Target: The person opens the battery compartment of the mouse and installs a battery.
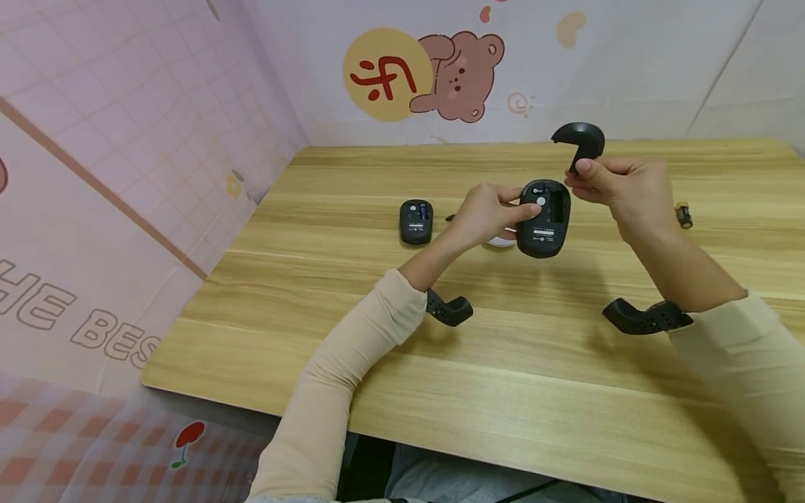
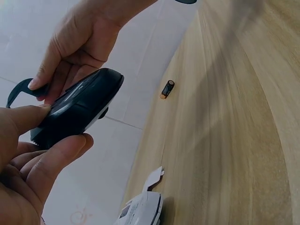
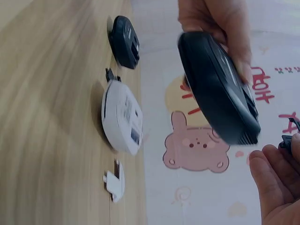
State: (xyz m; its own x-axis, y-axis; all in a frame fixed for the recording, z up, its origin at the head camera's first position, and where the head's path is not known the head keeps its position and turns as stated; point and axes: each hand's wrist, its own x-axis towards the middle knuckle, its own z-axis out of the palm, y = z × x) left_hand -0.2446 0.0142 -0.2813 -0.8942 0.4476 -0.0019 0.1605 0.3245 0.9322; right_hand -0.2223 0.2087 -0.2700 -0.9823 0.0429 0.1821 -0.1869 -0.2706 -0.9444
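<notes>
Above the table, my left hand (image 1: 487, 213) grips a black computer mouse (image 1: 542, 236) by its side, thumb on the underside. That underside faces the head camera, and its long battery slot looks bare and dark. To the right, my right hand (image 1: 638, 192) pinches a curved black battery cover (image 1: 585, 133) between thumb and fingers, held up apart from the mouse. In the left wrist view the same black mouse (image 2: 82, 105) is seen edge-on, with the cover (image 2: 21, 89) beyond it.
Another black mouse (image 1: 416, 222) lies underside up on the table, a blue battery in its slot. A white mouse (image 3: 123, 115) sits mostly hidden behind my left hand, with a white cover (image 3: 115, 183) beside it. A small battery (image 1: 684, 215) lies beyond my right forearm.
</notes>
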